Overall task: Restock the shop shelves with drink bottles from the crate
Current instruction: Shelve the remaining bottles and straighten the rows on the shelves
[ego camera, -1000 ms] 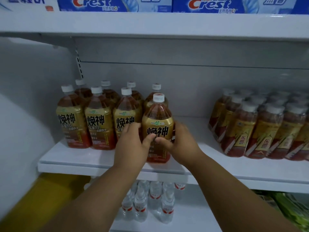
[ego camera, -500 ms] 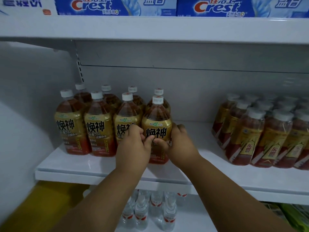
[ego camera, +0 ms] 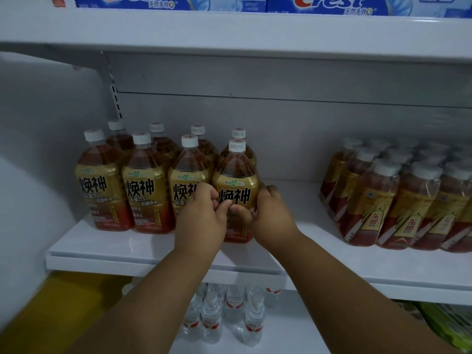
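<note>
Three white metal shelf boards fill the view: the top shelf (ego camera: 229, 29) carries blue-and-white Crest toothpaste boxes (ego camera: 168, 2), cut off by the upper edge so only their lower halves show; the middle shelf (ego camera: 153, 254) holds the drinks; the lowest shelf (ego camera: 288, 338) is partly hidden behind both forearms. On the right of the middle shelf sits a shrink-wrapped pack of amber bottles with gold-and-red labels (ego camera: 398, 200), blurred and running out of the frame on the right, so its count cannot be told. On the left stand upright amber drink bottles with gold labels and white caps (ego camera: 102, 185), two rows deep; the back row shows little more than caps and shoulders. The front bottle at the right end of that group (ego camera: 236, 185) stands on the shelf, just beside its neighbour, and both hands are clamped on it: the left hand (ego camera: 201, 221) wraps its left side, the right hand (ego camera: 268, 215) its right, thumbs nearly meeting across the label, whose lower part they hide. Small clear water bottles with red-and-white labels (ego camera: 229, 318) crowd the lowest shelf; at bottom right something green (ego camera: 449, 325) is too blurred to make out. Compared with half a second ago, the held bottle sits closer against the row, and the grip is unchanged.
</note>
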Available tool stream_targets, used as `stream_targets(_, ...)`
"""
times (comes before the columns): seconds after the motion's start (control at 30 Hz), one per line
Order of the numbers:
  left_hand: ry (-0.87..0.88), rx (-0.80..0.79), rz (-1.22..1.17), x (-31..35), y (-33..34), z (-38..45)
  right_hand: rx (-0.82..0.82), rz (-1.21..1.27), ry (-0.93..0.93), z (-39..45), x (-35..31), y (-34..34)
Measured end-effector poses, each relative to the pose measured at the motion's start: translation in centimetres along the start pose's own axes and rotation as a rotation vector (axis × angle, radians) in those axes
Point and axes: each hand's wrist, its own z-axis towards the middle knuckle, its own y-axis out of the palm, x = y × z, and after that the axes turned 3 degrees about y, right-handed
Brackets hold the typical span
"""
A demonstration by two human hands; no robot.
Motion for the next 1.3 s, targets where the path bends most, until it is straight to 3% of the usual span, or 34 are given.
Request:
stream_targets(0.27,0.001,-0.025,-0.011,0.2,-0.6,-0.4,0.036,-0.046,0.003,-1.3,-0.4,0.1)
stream_targets(0.5,0.068,0.124,-0.127,1.7,-3.9,-6.1,0.18,0.129,-0.094,-8.6,-2.0,-1.0)
stream_targets(0.8,-0.099,0.12,-0.114,3.6,-9.2,-22.3,-0.195,0.252,-0.251,-22.1,-1.1,0.0)
stream_targets(1.03,-0.271,0.084,0.124,5.0,-14.1,-38.8,-0.45,0.358,-0.294,-35.1,0.4,2.2)
stream_targets(1.3,-0.507,0.102,0.207,1.3,-17.6,-51.4,-0.694,0.336,-0.3,-44.3,0.5,8.0)
